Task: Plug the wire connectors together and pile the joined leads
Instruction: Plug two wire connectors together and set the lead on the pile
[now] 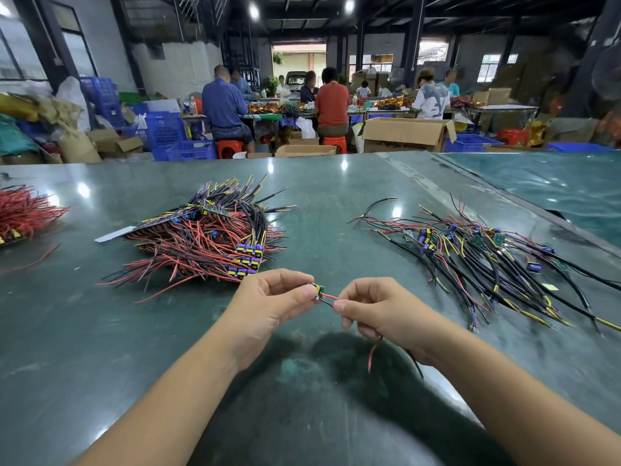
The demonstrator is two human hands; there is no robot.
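Left hand [268,299] pinching a small connector [317,290], right hand [373,309] pinching its red and black lead [328,300], both above the green surface [319,203]. Behind: stacked pile [208,240] at left, loose leads [477,260] at right.

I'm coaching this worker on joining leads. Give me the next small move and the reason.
Probably press the two hands together to seat the plug. The left hand pinches the connector, and the right hand pinches the red and black lead just beside it. Whether it is fully seated cannot be told.
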